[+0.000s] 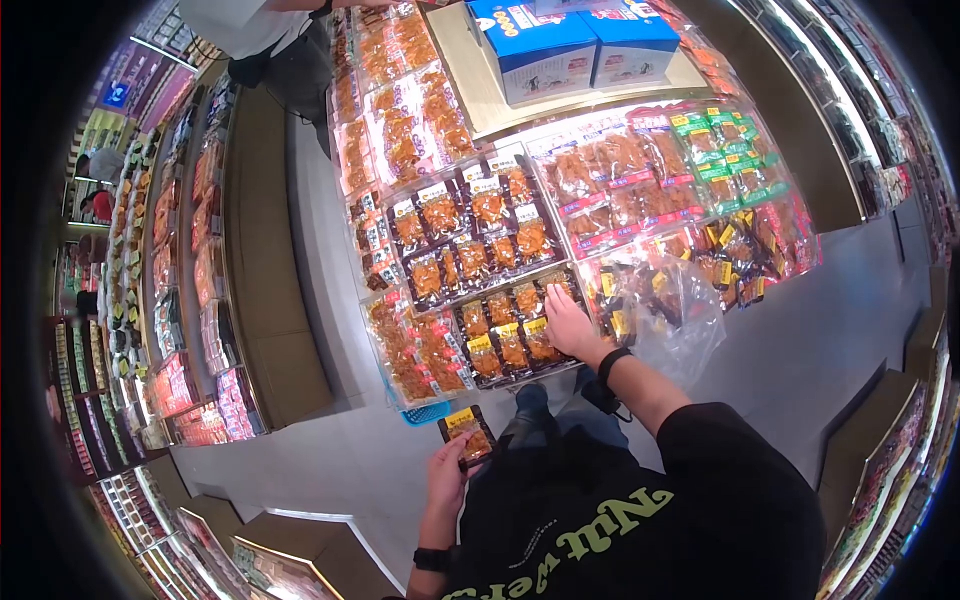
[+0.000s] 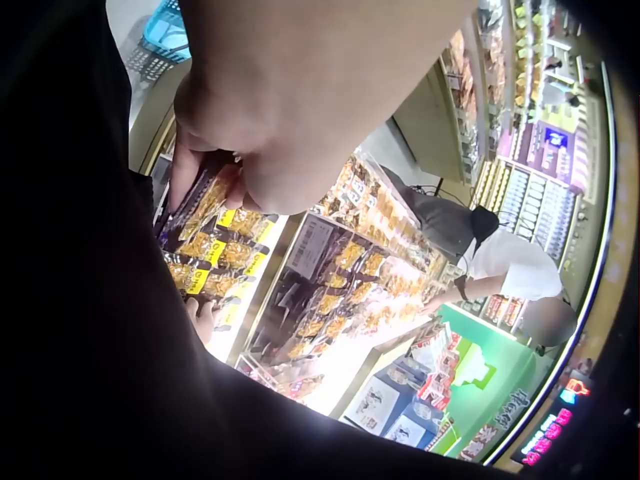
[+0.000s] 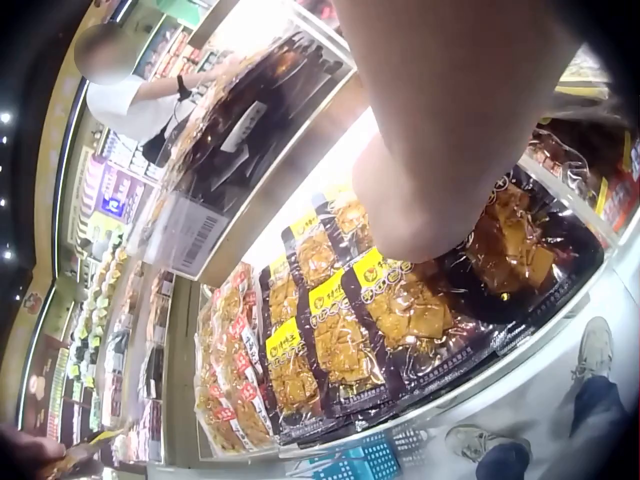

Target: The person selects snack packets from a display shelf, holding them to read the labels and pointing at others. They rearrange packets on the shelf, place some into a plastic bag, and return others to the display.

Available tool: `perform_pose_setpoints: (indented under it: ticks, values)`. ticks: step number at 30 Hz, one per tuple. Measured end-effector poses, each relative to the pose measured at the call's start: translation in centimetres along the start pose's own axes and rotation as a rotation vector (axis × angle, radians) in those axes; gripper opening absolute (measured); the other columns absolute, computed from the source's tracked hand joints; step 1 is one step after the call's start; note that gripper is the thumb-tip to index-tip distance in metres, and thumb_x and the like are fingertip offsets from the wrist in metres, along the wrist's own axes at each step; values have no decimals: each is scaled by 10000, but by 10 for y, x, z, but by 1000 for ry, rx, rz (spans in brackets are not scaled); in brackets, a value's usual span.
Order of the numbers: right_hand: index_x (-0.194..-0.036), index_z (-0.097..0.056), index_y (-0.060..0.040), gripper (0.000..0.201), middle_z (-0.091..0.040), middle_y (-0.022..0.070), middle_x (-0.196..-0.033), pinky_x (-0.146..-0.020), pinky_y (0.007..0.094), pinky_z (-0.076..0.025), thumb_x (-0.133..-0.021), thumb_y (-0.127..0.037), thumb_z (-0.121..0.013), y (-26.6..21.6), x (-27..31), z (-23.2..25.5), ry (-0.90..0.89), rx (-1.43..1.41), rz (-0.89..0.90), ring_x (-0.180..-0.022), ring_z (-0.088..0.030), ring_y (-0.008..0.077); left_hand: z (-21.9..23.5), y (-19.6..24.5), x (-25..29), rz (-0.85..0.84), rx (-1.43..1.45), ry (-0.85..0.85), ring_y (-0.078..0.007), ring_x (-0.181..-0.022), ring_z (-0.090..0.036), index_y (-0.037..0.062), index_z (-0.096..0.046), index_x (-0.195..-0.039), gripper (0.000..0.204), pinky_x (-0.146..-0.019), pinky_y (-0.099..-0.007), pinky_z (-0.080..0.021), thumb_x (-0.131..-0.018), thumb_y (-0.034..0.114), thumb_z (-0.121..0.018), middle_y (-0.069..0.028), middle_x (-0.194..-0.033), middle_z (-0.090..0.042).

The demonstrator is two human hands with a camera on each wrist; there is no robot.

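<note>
My left hand (image 1: 447, 474) pinches a black packet with a yellow label (image 1: 468, 436) near my body, below the display's front edge. In the left wrist view the left hand (image 2: 240, 150) grips this packet by its edge. My right hand (image 1: 570, 322) reaches onto the front compartment of similar black packets (image 1: 512, 346), its fingers resting at the right-hand packets. The right wrist view shows the right hand (image 3: 415, 215) over the packets (image 3: 340, 345), with its fingertips hidden behind it, so a grip cannot be told.
Blue boxes (image 1: 540, 60) stand at the back of the display. A clear plastic bag (image 1: 680, 325) lies at its right front. A blue basket (image 1: 425, 412) is under the front left edge. A person in a white top (image 2: 515, 265) stands beyond the display.
</note>
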State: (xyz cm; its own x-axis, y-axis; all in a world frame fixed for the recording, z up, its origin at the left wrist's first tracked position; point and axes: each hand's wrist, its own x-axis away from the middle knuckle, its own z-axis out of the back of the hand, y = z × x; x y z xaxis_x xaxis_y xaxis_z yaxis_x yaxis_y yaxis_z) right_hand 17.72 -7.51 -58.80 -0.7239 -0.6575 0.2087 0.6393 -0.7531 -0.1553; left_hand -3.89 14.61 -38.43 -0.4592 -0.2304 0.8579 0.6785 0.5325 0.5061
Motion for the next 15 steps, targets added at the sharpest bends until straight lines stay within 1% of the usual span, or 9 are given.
perform_pose_setpoints:
  ticks: [2, 4, 5, 8, 9, 11, 13, 14, 15]
  values:
    - [-1253, -437, 120, 573, -332, 261, -1402, -1103, 394, -248, -834, -264, -506, 4, 1, 0, -7, 50, 31, -1322, -305, 358, 0, -1, 2, -11, 1, -11, -198, -879, -667, -4, -619, -1095, 253, -739, -314, -572, -931, 160, -518, -115, -1030, -657]
    - [-1249, -446, 111, 563, -345, 250, -1397, -1098, 394, -257, -824, -252, -514, 8, 2, -2, 82, -76, -52, -1324, -306, 347, -1, 1, 4, 14, 6, -19, -205, -884, -666, -6, -620, -1091, 246, -747, -326, -573, -931, 148, -514, -120, -1041, -653]
    - [-1244, -458, 97, 549, -363, 239, -1387, -1071, 384, -305, -813, -235, -533, 8, 4, -2, 135, -92, -58, -1323, -314, 334, 1, 0, 4, 7, 8, -46, -205, -890, -663, 0, -611, -1109, 250, -746, -319, -573, -938, 148, -506, -122, -1050, -648]
    - [-1236, -449, 94, 534, -383, 233, -1372, -1061, 372, -328, -786, -178, -544, 5, 10, 15, 126, -223, -107, -1315, -328, 334, 6, -4, 1, 1, -22, -52, -212, -895, -659, 1, -592, -1145, 252, -745, -319, -573, -933, 115, -512, -124, -1059, -634]
    - [-1236, -449, 94, 534, -383, 233, -1372, -1061, 372, -328, -786, -178, -544, 4, 9, 17, 127, -221, -105, -1315, -328, 334, 6, -4, 0, -1, -19, -53, -212, -895, -659, 1, -592, -1145, 252, -745, -319, -573, -933, 115, -512, -124, -1059, -634]
    - [-1203, -470, 61, 497, -392, 227, -1353, -1002, 368, -391, -777, -176, -568, -1, 9, 23, 134, -134, -151, -1292, -355, 317, 5, -2, 0, -25, -113, -44, -206, -871, -663, 6, -563, -1178, 264, -704, -312, -580, -932, 74, -498, -118, -1048, -633]
    - [-1081, -539, 42, 407, -455, 204, -1288, -916, 365, -451, -731, -157, -601, -7, 8, 38, 208, -207, -152, -1239, -404, 306, 7, 0, 6, -37, -133, -31, -220, -883, -658, 0, -549, -1199, 283, -733, -328, -577, -924, 43, -501, -125, -1057, -621]
    - [-981, -564, 10, 305, -517, 193, -1180, -860, 373, -477, -706, -117, -598, -9, 12, 39, 281, -250, -127, -1150, -473, 310, 0, 6, 1, -63, -145, -42, -235, -894, -654, -7, -534, -1220, 307, -761, -344, -574, -916, 12, -504, -131, -1066, -608]
    - [-923, -580, 4, 237, -569, 188, -1079, -812, 375, -496, -707, -91, -578, -14, 21, 72, 308, -290, -106, -1035, -551, 317, -10, 16, 3, -40, -159, -50, -236, -896, -654, -7, -519, -1236, 321, -768, -348, -574, -916, -2, -494, -132, -1064, -609]
